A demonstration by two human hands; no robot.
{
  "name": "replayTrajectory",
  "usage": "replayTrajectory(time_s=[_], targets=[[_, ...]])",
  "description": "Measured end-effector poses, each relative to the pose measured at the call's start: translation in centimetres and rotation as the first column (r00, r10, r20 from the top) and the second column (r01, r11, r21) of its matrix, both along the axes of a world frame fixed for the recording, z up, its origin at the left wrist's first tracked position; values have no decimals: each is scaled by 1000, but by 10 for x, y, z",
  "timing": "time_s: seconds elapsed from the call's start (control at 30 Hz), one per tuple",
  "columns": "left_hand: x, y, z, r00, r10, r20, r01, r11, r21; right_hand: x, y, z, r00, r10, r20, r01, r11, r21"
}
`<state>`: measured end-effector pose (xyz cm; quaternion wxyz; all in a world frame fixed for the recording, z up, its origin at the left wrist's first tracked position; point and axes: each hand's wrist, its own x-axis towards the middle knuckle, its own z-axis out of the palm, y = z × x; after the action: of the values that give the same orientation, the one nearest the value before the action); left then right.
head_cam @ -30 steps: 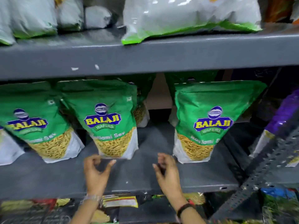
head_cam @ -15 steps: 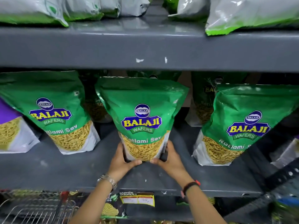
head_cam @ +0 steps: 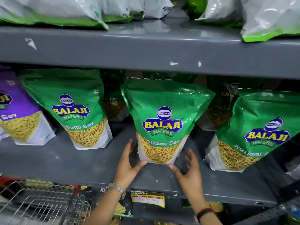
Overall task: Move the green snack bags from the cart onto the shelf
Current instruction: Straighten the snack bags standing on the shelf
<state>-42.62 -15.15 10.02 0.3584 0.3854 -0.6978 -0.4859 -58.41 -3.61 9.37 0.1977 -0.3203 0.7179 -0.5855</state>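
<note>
A green Balaji snack bag (head_cam: pixel 164 120) stands upright in the middle of the grey shelf (head_cam: pixel 73 163). My left hand (head_cam: pixel 129 166) cups its lower left corner, fingers along the side and thumb on the front bottom edge. My right hand (head_cam: pixel 189 172) is at the lower right corner with its fingers spread and blurred, just off the bag. Two more green bags stand on the shelf, one to the left (head_cam: pixel 73 108) and one to the right (head_cam: pixel 259 132), with others behind them. The wire cart (head_cam: pixel 40 207) shows at the bottom left.
A purple snack bag (head_cam: pixel 16 111) stands at the far left of the shelf. The upper shelf board (head_cam: pixel 146 49) hangs low over the bags' tops and carries white-and-green bags (head_cam: pixel 48 12). A yellow price label (head_cam: pixel 147 198) sits on the shelf's front edge.
Both hands brought a green bag up and stood it in the gap between the shelved bags. My right hand's fingers have now spread away from it; the view shifted left.
</note>
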Motion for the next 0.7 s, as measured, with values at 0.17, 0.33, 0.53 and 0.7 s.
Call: replayTrajectory(time_s=[0.17,0.33,0.53,0.7], targets=[[72,-29,-4,875,456,-161,-472,877,-84,66,-7,0,986,103,-132,-112,992,-60],[136,-91,3,870,483,-96,-479,876,62,122,-89,5,901,429,-66,-428,904,27],[151,-135,17,997,50,59,-57,992,111,130,-171,15,837,546,21,-545,831,109],[151,-137,13,995,79,56,-84,993,88,137,-178,9,877,481,-2,-478,873,97]])
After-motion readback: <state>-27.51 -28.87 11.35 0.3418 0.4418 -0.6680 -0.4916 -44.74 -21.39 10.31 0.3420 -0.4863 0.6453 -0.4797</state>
